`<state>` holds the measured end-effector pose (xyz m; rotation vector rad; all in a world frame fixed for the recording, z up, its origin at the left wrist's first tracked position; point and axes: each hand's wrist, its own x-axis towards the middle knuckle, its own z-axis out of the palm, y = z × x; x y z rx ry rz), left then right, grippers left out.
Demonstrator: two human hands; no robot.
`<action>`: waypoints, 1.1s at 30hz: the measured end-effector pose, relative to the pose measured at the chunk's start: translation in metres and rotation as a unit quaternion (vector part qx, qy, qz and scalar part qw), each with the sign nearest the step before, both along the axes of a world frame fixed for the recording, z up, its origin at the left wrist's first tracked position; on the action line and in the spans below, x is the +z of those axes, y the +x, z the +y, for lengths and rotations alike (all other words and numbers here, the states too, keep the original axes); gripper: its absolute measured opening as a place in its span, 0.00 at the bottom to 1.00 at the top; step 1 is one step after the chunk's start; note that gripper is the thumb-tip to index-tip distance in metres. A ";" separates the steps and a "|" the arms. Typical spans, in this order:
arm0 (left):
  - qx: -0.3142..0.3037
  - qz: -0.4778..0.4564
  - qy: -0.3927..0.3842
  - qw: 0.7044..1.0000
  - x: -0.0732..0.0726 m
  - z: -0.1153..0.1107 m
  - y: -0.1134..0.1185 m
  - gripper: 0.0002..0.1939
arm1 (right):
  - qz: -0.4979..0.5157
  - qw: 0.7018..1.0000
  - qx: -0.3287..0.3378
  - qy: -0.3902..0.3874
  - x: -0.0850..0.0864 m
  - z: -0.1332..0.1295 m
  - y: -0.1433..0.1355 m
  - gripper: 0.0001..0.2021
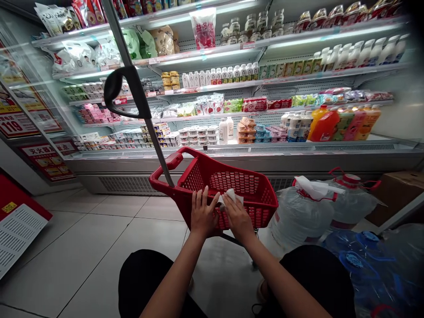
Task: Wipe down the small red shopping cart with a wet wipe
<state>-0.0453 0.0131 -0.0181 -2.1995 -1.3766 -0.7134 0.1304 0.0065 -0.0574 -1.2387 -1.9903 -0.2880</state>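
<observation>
A red plastic shopping cart (266, 192) with perforated basket walls stands in front of me. On its near side, my left hand (202, 217) rests with the fingers stretched out and slightly spread. A crumpled white wipe (231, 194) lies over the near rim, under the fingers of my right hand (237, 219), which presses it against the red plastic. Part of the wipe sticks out past the fingertips; the rest is hidden beneath them. Rising at the cart's handle end is a grey pole (157, 145) with a black looped grip (142, 92).
Behind the cart runs an open refrigerated shelf unit (232, 164) stocked with bottles, cups and bags. Large clear water jugs (303, 216) stand close by on the right, with blue-capped jugs (354, 260) nearer me. A red-and-white unit (20, 234) is at left.
</observation>
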 end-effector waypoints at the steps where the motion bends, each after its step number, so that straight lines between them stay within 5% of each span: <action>1: 0.001 0.005 0.001 1.000 0.000 0.000 -0.002 0.41 | -0.004 1.000 0.009 0.000 0.002 0.000 -0.002 0.27; 11: 0.008 0.007 0.000 1.000 -0.003 -0.005 0.004 0.44 | 0.014 0.999 -0.046 -0.016 -0.017 -0.008 0.067 0.26; 21: -0.024 0.023 0.005 0.999 -0.010 -0.008 0.021 0.43 | 0.043 0.998 0.038 -0.020 0.014 0.007 -0.013 0.27; 33: -0.016 0.038 0.008 0.999 -0.008 -0.011 0.012 0.45 | 0.040 0.995 -0.082 -0.037 -0.017 -0.009 0.109 0.24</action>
